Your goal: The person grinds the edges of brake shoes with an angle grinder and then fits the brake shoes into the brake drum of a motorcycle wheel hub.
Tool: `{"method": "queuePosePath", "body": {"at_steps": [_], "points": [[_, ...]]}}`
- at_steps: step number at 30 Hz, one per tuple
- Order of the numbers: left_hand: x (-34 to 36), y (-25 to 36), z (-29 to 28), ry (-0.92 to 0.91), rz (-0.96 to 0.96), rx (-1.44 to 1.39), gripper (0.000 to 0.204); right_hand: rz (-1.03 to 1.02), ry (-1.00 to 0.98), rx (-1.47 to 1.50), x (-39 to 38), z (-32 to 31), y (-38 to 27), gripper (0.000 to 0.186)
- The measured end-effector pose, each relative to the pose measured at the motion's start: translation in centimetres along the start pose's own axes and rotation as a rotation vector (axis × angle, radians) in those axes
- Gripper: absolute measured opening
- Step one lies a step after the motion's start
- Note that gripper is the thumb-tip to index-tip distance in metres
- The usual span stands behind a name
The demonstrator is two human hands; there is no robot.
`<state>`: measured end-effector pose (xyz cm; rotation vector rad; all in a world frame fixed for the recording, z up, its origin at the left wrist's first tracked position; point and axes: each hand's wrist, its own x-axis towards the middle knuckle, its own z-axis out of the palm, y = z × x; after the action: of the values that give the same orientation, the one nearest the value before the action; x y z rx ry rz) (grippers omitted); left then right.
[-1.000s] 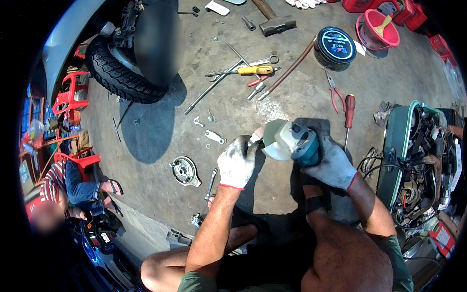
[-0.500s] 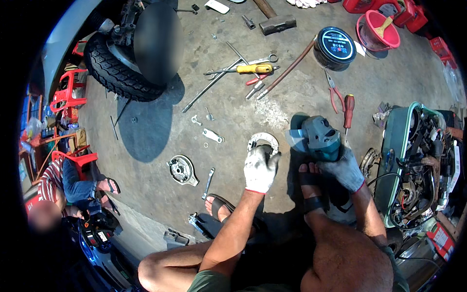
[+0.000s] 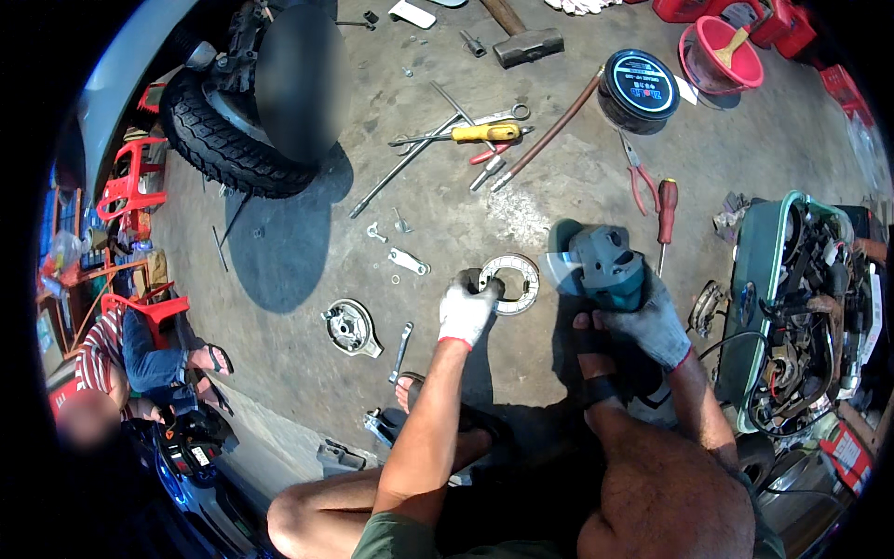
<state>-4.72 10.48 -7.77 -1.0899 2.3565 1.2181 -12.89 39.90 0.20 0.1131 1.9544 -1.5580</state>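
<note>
My left hand, in a pale work glove with dark fingertips, grips the left edge of a ring-shaped pair of brake shoes low over the concrete. My gloved right hand is wrapped round a teal angle grinder, close above my right foot. The grinder's guard side points toward the brake shoes, with a small gap between them. Left of my left hand lie a round brake backing plate and a spanner. A small metal lever arm rests farther up.
Several tools, including a yellow-handled screwdriver, lie crossed ahead. Right of them are pliers, a red screwdriver and a black tub. A green crate of parts stands right. A wheel is far left; another person sits left.
My left hand has shifted left and now holds the brake shoes by their left edge instead of from the near side. The grinder has turned slightly in my right hand.
</note>
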Motion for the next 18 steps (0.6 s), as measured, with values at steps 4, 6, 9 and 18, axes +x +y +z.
{"method": "queuePosePath", "body": {"at_steps": [4, 6, 9, 18], "points": [[-0.9, -1.3, -0.2, -0.095, -0.014, -0.346, 0.024, -0.011, -0.013, -0.026, 0.1, -0.1, 0.3, 0.094], [-1.8, -1.6, -0.1, -0.070, -0.035, -0.470, 0.023, -0.011, -0.017, -0.028, 0.3, -0.2, 0.5, 0.093], [-3.1, -1.1, 0.4, -0.016, -0.103, -0.727, 0.019, 0.010, -0.029, -0.017, 0.2, -0.4, 0.6, 0.092], [-4.0, 1.1, 1.2, 0.033, -0.109, -0.918, 0.013, 0.011, -0.085, -0.045, -0.3, -0.2, -0.2, 0.094]]}}
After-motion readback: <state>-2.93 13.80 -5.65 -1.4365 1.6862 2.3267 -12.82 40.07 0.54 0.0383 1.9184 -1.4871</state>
